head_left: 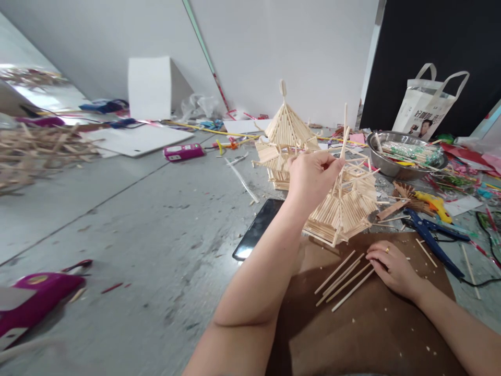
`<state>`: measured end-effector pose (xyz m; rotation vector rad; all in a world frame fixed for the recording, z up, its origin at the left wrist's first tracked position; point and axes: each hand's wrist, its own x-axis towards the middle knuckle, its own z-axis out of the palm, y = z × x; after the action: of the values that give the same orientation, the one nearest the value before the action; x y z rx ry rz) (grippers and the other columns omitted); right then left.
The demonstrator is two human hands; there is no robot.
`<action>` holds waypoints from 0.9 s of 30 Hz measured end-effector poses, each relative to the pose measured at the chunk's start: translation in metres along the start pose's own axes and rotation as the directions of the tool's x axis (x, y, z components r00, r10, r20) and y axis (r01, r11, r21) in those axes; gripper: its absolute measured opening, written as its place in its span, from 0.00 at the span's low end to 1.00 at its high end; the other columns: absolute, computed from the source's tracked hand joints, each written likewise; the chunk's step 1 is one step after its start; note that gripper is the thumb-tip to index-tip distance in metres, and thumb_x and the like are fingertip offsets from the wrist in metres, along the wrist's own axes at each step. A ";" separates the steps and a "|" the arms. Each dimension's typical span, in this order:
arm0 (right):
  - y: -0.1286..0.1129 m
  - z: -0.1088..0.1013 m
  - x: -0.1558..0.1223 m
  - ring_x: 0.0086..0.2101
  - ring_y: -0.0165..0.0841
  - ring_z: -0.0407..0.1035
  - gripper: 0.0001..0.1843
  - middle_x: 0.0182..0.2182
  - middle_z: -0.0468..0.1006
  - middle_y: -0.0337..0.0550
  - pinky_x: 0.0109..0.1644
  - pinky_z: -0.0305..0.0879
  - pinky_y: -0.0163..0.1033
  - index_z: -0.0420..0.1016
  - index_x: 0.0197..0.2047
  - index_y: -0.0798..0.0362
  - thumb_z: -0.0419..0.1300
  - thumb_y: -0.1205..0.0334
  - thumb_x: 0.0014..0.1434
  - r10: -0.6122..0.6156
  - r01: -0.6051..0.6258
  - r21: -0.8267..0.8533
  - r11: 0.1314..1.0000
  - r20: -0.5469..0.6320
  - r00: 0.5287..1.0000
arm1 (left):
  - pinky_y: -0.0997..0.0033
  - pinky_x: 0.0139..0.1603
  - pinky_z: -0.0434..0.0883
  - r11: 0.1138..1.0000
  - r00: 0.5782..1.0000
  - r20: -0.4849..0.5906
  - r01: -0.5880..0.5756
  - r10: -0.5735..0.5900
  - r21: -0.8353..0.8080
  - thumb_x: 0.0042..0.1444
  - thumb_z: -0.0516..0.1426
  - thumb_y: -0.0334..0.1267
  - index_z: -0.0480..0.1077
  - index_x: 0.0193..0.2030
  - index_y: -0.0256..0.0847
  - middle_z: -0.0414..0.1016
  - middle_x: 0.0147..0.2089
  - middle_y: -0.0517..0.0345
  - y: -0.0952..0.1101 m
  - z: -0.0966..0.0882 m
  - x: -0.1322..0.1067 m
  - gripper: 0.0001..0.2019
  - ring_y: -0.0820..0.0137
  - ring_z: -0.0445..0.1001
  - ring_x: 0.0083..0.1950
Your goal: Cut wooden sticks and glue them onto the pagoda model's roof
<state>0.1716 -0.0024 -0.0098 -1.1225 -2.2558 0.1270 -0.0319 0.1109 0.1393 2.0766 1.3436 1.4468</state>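
My left hand (315, 169) is closed in a pinch on a thin wooden stick (346, 137) that points upward. It is held in front of a tiered, roofed model (287, 128) made of sticks, and above a second stick model (340, 211) with a sloped, many-sided roof. My right hand (395, 269), a ring on one finger, rests on a brown cloth (376, 324) with its fingers loosely bent. Its fingertips lie at the ends of several loose wooden sticks (344, 279). Part of each model is hidden behind my left hand.
A black phone (256, 230) lies left of the models. Right of them are blue cutters (432, 240), a yellow glue gun (434, 204) and a metal bowl (391, 166) of sticks. Magenta tools (183, 152) and a stick pile (35, 151) lie left; a bag (425, 107) stands behind.
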 end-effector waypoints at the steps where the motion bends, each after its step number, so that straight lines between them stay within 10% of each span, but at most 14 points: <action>1: 0.000 0.000 0.000 0.37 0.32 0.66 0.09 0.33 0.73 0.45 0.42 0.65 0.42 0.67 0.36 0.52 0.51 0.73 0.54 -0.002 0.002 -0.001 1.000 -0.002 1.000 | 0.73 0.24 0.56 1.000 1.000 -0.013 0.006 -0.006 -0.002 0.48 0.53 0.40 0.67 0.17 0.39 0.59 0.15 0.63 0.000 0.000 0.000 0.13 0.77 0.58 0.21; 27: 0.001 0.001 -0.001 0.37 0.32 0.66 0.09 0.34 0.73 0.45 0.41 0.65 0.42 0.68 0.37 0.52 0.51 0.72 0.55 0.005 -0.005 0.002 1.000 0.009 1.000 | 0.74 0.23 0.55 0.999 0.996 -0.081 0.033 -0.035 -0.020 0.48 0.52 0.39 0.58 0.13 0.40 0.56 0.13 0.64 0.005 0.004 -0.003 0.16 0.76 0.59 0.22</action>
<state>0.1721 -0.0024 -0.0119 -1.1291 -2.2608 0.1363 -0.0259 0.1071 0.1395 1.9937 1.3836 1.5383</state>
